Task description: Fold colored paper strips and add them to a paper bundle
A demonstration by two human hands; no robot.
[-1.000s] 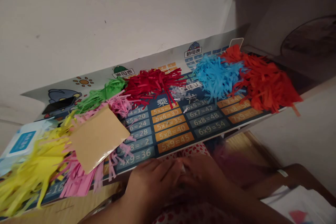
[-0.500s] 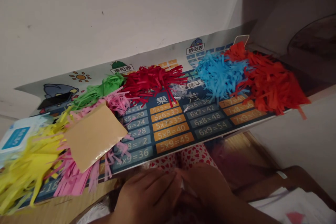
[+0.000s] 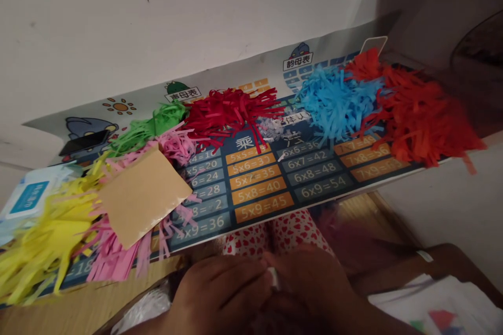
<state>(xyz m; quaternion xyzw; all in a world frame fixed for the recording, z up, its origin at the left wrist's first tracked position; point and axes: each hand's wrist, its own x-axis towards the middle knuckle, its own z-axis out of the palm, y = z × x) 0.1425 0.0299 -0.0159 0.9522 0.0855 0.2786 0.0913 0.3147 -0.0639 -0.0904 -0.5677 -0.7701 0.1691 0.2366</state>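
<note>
In front of the mat [image 3: 267, 186], the left hand [image 3: 223, 288] and right hand [image 3: 308, 277] touch, fingers curled in, pinching a small white bit [image 3: 274, 276] between them. It is too dark to tell what the bit is. Crinkly plastic [image 3: 144, 308] is left of them, partly hidden. On the mat's left part, a tan square [image 3: 143, 193] sits on pink strips [image 3: 113, 261], by yellow strips [image 3: 58, 235]. The packet [image 3: 31, 199] beside them is cut off; its insides are hidden. Farther back on the mat are green strips [image 3: 151, 128], red strips [image 3: 231, 115] and blue strips [image 3: 338, 102].
</note>
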